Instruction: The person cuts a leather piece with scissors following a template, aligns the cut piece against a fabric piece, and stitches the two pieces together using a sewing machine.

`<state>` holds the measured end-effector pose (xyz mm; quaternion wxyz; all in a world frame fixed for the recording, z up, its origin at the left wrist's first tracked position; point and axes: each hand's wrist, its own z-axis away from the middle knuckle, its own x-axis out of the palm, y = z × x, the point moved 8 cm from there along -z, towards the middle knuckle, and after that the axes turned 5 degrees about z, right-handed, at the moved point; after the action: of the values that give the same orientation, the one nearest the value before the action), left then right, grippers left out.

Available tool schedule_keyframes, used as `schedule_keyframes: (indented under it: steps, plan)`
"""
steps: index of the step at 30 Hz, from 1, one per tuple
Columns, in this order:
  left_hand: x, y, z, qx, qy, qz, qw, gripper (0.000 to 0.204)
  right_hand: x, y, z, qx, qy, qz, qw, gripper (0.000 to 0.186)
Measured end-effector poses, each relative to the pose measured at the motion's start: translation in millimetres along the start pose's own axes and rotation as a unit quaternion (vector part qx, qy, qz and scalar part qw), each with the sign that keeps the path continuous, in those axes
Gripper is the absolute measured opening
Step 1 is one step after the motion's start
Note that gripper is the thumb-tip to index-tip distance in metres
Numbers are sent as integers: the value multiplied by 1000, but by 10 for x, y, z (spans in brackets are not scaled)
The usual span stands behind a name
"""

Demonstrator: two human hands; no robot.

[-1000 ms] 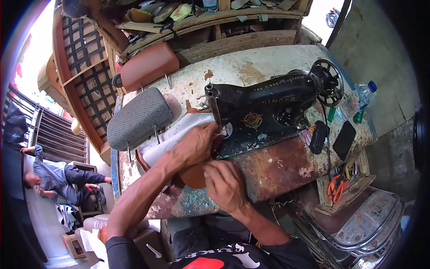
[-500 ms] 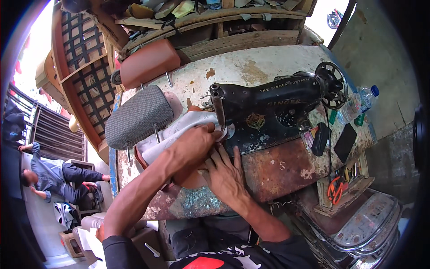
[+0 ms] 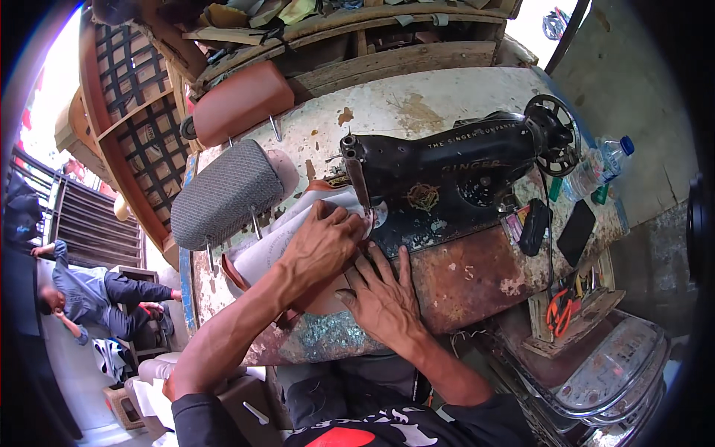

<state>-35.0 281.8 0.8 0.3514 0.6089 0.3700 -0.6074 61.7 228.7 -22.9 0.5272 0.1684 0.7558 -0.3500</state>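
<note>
A black sewing machine [image 3: 439, 179] stands on the worn table. Brown leatherette with a pale backing [image 3: 287, 242] lies folded at its needle end, brown edges showing. My left hand [image 3: 324, 237] is closed on this piece just left of the needle, knuckles bent; its fingertips are partly hidden. Flat beside it, my right hand [image 3: 387, 302] has its fingers spread, the fingertips at the machine's front edge and the thumb over the material. Two headrests with metal posts lie beyond my left hand: a grey woven one [image 3: 227, 195] and a brown one [image 3: 242, 103].
To the right are a water bottle [image 3: 599, 170], a black phone [image 3: 576, 232] and a dark case [image 3: 533, 227]. Orange-handled scissors [image 3: 558, 313] hang at an open drawer [image 3: 585, 316]. Wooden shelving [image 3: 395, 65] stands behind the table. A person [image 3: 104, 290] sits at the far left.
My left hand's fingers have curled more over the material. My right hand has shifted slightly right and down, its thumb now further from the left hand. The view has tilted slightly.
</note>
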Motion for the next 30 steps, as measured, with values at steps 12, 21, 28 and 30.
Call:
schedule_keyframes:
  steps: [12, 21, 28, 30]
  plan:
    - [-88, 68, 35, 9, 58, 23, 998, 28, -19, 28, -13, 14, -42, -4, 999, 54]
    - [-80, 143, 22, -93, -22, 128, 987, 42, -111, 189, 37, 13, -34, -6, 999, 50]
    - [-26, 161, 13, -124, -37, 127, 983, 46, -102, 242, 46, 5, -4, -11, 1000, 49]
    - [-11, 139, 20, -129, -22, 104, 986, 46, -87, 246, 32, 8, -11, -11, 1000, 49]
